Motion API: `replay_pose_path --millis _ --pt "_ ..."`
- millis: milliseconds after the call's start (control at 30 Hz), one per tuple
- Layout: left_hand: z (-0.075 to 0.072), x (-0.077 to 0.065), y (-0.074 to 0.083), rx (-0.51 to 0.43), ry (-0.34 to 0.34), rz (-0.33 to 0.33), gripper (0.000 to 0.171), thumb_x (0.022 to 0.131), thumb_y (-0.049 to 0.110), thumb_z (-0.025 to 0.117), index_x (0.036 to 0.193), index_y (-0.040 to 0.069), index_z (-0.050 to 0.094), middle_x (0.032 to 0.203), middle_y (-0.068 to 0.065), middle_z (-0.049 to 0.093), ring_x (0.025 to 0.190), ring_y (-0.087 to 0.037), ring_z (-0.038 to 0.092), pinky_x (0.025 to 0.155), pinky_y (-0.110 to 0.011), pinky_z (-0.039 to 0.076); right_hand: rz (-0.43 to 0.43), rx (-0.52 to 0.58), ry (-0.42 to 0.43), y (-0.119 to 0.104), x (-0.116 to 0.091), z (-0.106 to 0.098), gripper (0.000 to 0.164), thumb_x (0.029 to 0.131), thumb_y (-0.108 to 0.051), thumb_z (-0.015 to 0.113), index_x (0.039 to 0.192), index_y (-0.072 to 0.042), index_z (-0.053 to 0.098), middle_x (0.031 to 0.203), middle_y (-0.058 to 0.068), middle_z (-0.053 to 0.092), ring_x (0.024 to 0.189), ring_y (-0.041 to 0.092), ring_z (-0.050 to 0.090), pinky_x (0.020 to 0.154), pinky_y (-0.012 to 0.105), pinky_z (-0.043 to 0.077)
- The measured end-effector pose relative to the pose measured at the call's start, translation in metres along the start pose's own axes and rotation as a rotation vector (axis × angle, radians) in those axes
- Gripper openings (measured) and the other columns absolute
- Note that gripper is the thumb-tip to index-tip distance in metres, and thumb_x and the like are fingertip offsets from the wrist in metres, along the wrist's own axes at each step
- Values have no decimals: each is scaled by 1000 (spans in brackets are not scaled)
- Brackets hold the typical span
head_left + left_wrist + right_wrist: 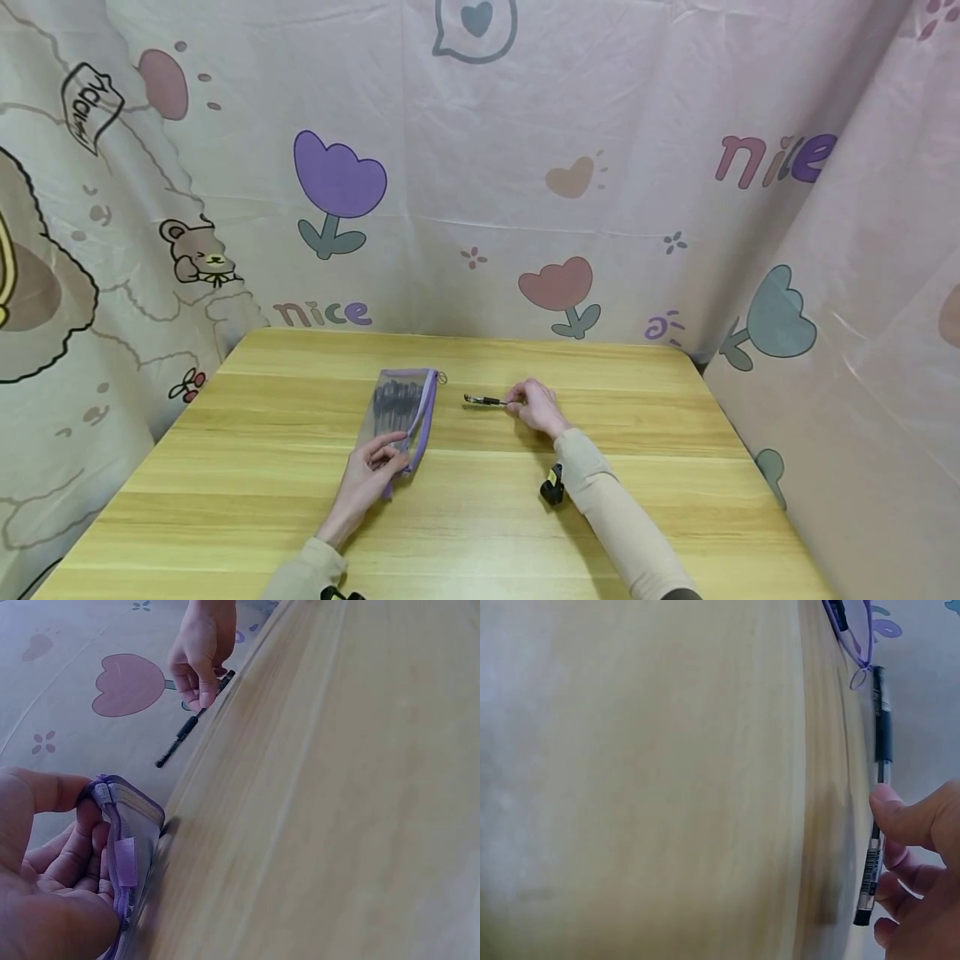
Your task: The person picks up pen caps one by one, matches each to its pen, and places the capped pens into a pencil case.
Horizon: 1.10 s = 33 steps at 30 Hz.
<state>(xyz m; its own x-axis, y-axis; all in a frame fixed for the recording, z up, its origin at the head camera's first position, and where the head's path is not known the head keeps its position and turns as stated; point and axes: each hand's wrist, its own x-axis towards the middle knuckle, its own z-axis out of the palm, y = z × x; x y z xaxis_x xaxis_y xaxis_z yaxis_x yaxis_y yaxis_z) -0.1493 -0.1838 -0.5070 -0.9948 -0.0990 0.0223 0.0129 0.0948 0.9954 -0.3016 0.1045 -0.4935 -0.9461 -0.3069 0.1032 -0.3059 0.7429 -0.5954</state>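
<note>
My left hand (pixel 369 472) pinches the zipper edge of a see-through pencil pouch (pixel 405 372) with purple trim. Several dark pens (pixel 397 402) lie inside the pouch on the table. In the left wrist view the thumb and index finger grip the pouch's top corner (pixel 105 791), beside a small purple tab (pixel 126 861). To the right of the pouch, my right hand (pixel 536 407) holds a black capped gel pen (pixel 483 401) by its clear barrel. The cap end points left toward the pouch. A barcode label (pixel 871 871) shows near the pen's rear end.
A light wood-grain table (pixel 480 533) spreads under both hands. Patterned cloth (pixel 480 183) hangs behind it and at both sides. A small black device (pixel 552 486) is at the right wrist. The pouch's zipper loop (pixel 860 678) sits near the pen's cap.
</note>
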Motion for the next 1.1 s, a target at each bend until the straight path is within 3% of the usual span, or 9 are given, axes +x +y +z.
replay_pose_path --millis 167,400,733,933,1100 --pt "0 0 0 -5 -2 2 40 93 2 68 131 -3 61 84 -6 70 58 -10 56 53 -23 48 -10 -4 9 -1 0 -1 6 91 -10 71 96 -11 72 95 5 64 90 20 56 93 44 38" --pt "0 0 0 8 3 4 39 93 3 68 131 -2 61 85 -7 71 69 -8 63 68 -21 52 -24 3 12 -8 -2 -5 7 92 -9 68 99 -10 71 100 7 66 95 22 58 93 45 39" --pt "-1 0 1 6 -5 -18 39 93 4 67 132 0 61 87 -8 71 65 -11 61 58 -23 49 -64 23 -44 -22 -5 -9 7 95 -7 65 98 -8 71 102 8 66 99 23 60 100 51 43" --pt "-1 0 2 3 -4 -28 39 94 4 67 132 0 61 88 -10 71 65 -11 60 59 -23 49 -71 159 -131 -33 -7 -11 15 98 -4 59 107 3 68 106 19 69 96 27 64 87 40 56" --pt "-1 0 3 6 -4 -30 40 94 5 68 132 0 61 89 -11 71 64 -11 60 57 -23 49 -63 280 -175 -38 -9 -10 20 100 -6 56 111 7 66 111 25 68 93 32 65 73 27 53"
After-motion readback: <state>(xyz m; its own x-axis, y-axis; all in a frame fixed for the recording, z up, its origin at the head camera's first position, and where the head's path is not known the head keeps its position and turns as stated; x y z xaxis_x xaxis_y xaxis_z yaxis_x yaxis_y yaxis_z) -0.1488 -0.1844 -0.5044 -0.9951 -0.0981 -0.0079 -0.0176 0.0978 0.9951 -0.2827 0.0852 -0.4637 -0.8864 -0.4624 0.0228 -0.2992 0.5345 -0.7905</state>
